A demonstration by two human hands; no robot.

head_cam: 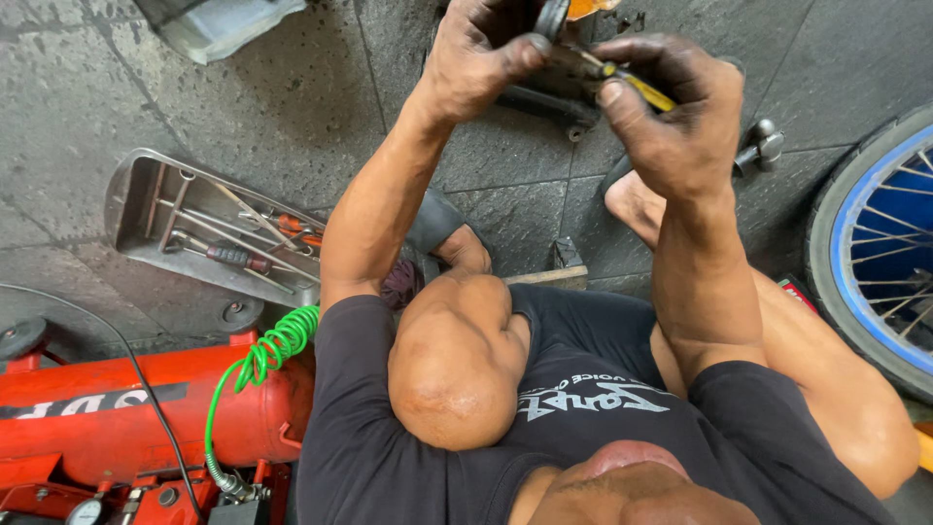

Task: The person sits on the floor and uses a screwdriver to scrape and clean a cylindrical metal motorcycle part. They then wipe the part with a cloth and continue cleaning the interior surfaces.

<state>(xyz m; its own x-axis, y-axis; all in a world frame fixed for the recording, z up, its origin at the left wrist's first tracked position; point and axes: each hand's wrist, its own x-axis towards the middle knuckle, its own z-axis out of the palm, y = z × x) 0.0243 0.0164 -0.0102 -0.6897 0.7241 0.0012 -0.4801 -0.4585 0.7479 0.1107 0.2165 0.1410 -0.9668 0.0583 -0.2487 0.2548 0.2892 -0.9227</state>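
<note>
tool tray (146, 209), red tank (126, 418) and blue-rimmed wheel (875, 243) lie around; both arms raised, left hand (476, 58) and right hand (671, 117) pinching a yellow-handled tool (641, 89).

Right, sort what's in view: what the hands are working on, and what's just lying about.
In hand:
left hand on a dark part
right hand holding a yellow-handled tool

Lying about:
metal tool tray
red air compressor
green coiled hose
blue-rimmed wheel
</note>
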